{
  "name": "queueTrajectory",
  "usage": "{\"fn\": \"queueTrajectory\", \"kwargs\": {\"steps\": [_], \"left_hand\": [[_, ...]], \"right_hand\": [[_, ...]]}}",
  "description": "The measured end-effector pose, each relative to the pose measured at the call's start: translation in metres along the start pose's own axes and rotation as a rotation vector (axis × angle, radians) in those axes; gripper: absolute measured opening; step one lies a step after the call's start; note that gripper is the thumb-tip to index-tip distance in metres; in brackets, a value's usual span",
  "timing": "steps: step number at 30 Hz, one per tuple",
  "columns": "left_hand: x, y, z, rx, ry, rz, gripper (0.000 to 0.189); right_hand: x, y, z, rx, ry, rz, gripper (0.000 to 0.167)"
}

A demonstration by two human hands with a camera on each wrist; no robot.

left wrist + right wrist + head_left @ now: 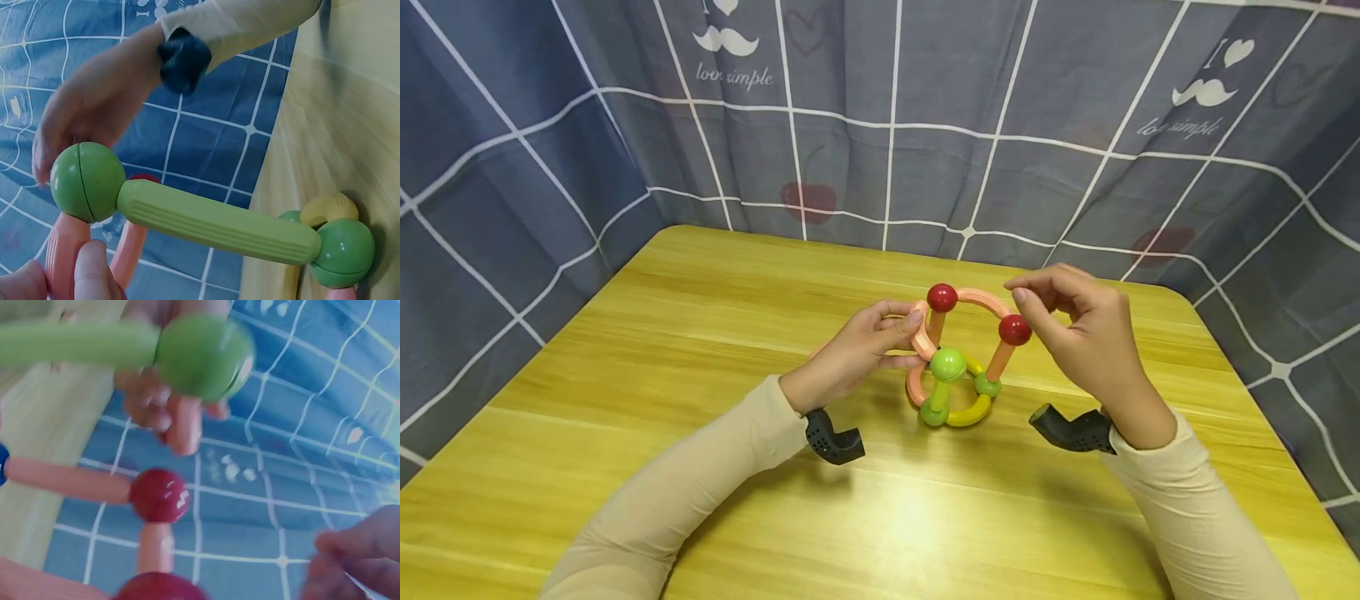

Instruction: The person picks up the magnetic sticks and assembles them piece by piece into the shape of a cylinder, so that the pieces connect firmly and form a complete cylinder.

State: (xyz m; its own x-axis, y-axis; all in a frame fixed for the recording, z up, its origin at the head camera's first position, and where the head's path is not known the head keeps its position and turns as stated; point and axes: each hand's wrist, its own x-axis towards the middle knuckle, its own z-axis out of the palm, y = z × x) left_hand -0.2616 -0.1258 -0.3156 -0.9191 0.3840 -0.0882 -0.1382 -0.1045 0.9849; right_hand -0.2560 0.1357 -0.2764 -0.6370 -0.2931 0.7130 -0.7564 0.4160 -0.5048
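Observation:
A magnetic ball-and-stick toy frame stands on the table, with a yellow-green upright rod (219,219) linking two green balls. My left hand (872,342) pinches a curved salmon rod (922,333) between thumb and fingers. That rod's near end meets the upper green ball (948,364); its other end appears free, close to the far red ball (942,297). Beside the right-hand red ball (1015,329), my right hand (1086,325) hovers with loosely bent fingers and nothing visible between them. The ring's lower part, with a yellow curved rod (970,412), rests on the wood.
The light wooden table (587,367) extends around the toy. A grey-blue checked curtain (842,158) rises along its back and sides. Each wrist carries a black camera mount (835,437).

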Motion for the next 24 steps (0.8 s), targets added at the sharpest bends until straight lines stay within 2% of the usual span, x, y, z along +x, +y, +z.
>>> {"fn": "queueTrajectory", "kwargs": {"steps": [2, 6, 9, 12, 17, 20, 22, 24], "left_hand": [[-0.001, 0.000, 0.000, -0.004, 0.009, -0.013, 0.042], [0.000, -0.003, -0.001, -0.009, 0.011, -0.022, 0.041], [0.001, -0.005, -0.003, 0.002, -0.004, -0.014, 0.042], [0.002, -0.006, -0.003, 0.018, -0.023, -0.008, 0.043], [0.005, -0.006, -0.002, 0.024, -0.025, -0.016, 0.045], [0.003, -0.006, -0.004, 0.035, 0.001, -0.025, 0.048], [0.000, -0.005, -0.009, 0.099, 0.031, -0.018, 0.050], [-0.004, -0.004, -0.021, 0.234, 0.051, 0.004, 0.048]], "right_hand": [[0.008, 0.007, 0.005, -0.104, -0.040, -0.055, 0.016], [0.015, 0.022, 0.023, -0.283, -0.234, -0.168, 0.034], [0.018, 0.026, 0.033, -0.347, -0.360, -0.165, 0.048], [0.019, 0.028, 0.037, -0.348, -0.417, -0.141, 0.054], [0.020, 0.028, 0.034, -0.268, -0.410, -0.125, 0.054], [0.018, 0.029, 0.030, -0.207, -0.339, -0.128, 0.051], [0.016, 0.031, 0.026, -0.170, -0.254, -0.142, 0.047], [0.012, 0.032, 0.020, -0.133, -0.155, -0.123, 0.046]]}}
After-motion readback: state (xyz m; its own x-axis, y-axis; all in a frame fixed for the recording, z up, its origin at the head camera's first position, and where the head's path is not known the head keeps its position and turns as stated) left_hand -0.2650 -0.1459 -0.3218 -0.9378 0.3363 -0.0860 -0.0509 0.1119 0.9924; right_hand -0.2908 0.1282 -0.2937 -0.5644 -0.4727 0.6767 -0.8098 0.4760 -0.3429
